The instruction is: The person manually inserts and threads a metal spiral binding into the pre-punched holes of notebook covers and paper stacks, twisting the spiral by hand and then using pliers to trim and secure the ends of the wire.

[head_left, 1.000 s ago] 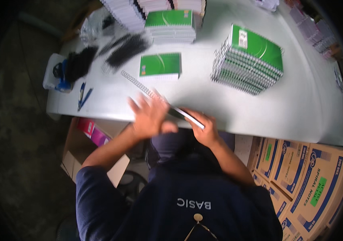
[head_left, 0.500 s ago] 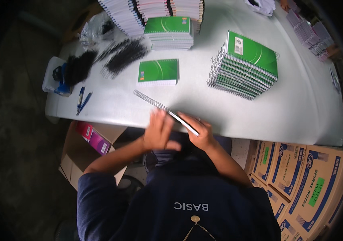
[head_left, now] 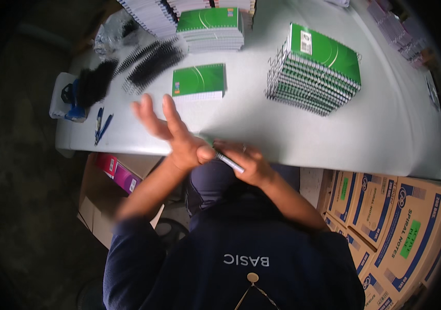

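Stacked cardboard boxes (head_left: 396, 217) down right of the hands, all shut — contents hidden. Another open box (head_left: 108, 182) under the left forearm with a pink pack (head_left: 118, 172) poking out. Right hand (head_left: 249, 164) clamped on a thin notebook (head_left: 225, 159) seen edge-on at the table (head_left: 282, 129) edge, just a pale sliver. Left hand (head_left: 174, 134) beside it, fingers spread, gripping nothing. Single green notebook (head_left: 198, 81) lying just beyond the left hand, wire-bound pile (head_left: 313, 70) beyond the right.

Dark navy long-sleeved top, small round pendant at chest, ring on right hand (head_left: 249, 164)
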Available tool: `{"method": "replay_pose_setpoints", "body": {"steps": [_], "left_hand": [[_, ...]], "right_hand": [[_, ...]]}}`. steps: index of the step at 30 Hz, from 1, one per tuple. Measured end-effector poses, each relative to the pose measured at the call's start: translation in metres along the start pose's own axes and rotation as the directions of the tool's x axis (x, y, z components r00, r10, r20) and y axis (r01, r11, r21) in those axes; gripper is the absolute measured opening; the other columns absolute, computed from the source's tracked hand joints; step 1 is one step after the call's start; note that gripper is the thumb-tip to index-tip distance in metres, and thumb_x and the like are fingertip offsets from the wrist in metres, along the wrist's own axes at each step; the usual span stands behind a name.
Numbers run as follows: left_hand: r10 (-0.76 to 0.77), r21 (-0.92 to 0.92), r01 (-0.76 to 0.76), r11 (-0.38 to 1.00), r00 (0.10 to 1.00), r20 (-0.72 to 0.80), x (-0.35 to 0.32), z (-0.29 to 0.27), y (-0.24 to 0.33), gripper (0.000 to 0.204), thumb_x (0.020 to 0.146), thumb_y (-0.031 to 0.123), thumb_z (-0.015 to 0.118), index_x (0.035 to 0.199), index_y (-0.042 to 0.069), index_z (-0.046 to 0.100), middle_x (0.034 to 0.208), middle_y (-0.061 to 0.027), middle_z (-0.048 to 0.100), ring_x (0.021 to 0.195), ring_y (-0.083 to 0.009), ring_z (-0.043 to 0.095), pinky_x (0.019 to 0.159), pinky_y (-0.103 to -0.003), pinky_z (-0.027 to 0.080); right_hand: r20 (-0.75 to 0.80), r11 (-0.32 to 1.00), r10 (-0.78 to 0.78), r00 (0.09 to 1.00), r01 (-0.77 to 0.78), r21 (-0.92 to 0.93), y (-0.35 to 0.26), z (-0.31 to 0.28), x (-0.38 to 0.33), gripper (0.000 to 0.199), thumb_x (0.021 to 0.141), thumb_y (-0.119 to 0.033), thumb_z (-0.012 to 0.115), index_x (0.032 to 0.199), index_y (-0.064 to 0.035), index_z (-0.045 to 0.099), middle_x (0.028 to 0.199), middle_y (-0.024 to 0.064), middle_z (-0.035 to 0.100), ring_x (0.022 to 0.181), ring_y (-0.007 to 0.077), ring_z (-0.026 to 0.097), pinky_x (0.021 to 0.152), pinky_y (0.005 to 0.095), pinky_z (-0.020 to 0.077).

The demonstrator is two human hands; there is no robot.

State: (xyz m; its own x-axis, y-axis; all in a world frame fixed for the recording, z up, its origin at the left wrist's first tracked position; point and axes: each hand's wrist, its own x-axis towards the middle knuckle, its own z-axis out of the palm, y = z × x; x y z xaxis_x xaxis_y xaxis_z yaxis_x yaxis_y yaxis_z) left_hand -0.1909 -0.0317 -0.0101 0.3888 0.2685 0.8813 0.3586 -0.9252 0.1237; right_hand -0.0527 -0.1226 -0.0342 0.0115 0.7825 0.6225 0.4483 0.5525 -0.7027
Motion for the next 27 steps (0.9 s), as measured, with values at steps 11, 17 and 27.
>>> {"method": "replay_pose_setpoints", "body": {"steps": [11,17,27], "left_hand": [[0.151,-0.105,-0.118,0.988,0.893,0.423,-0.033,0.001,0.021,0.103,0.074,0.079,0.035,0.132,-0.006,0.035,0.133,-0.0332,0.027,0.119,-0.0507,0.033,0.099,-0.062,0.023],[0.138,0.189,-0.182,0.965,0.965,0.224,0.011,0.004,0.015,0.1,0.081,0.075,0.027,0.135,-0.01,0.026,0.139,-0.0351,0.014,0.132,-0.0501,0.012,0.103,-0.065,0.004],[0.075,0.079,-0.111,0.991,0.928,0.364,0.002,-0.011,0.031,0.062,0.082,0.057,0.052,0.121,0.009,0.054,0.123,-0.0121,0.051,0.115,-0.0347,0.045,0.096,-0.049,0.029]], "right_hand": [[0.122,0.964,0.19,0.974,-0.209,0.165,0.006,-0.006,0.001,0.045,0.076,-0.009,0.064,0.12,-0.0044,0.054,0.113,0.0135,0.062,0.1,0.0308,0.062,0.085,0.0374,0.0497],[0.158,0.946,0.271,0.95,-0.293,0.139,0.007,-0.01,0.008,0.044,0.081,-0.016,0.061,0.123,-0.0109,0.053,0.112,0.0129,0.062,0.095,0.0338,0.062,0.082,0.0395,0.05],[0.095,0.893,0.335,0.937,-0.348,0.284,0.009,-0.008,0.007,0.031,0.077,-0.007,0.062,0.108,-0.0085,0.059,0.098,0.0159,0.064,0.084,0.0358,0.063,0.072,0.0403,0.0505]]}}
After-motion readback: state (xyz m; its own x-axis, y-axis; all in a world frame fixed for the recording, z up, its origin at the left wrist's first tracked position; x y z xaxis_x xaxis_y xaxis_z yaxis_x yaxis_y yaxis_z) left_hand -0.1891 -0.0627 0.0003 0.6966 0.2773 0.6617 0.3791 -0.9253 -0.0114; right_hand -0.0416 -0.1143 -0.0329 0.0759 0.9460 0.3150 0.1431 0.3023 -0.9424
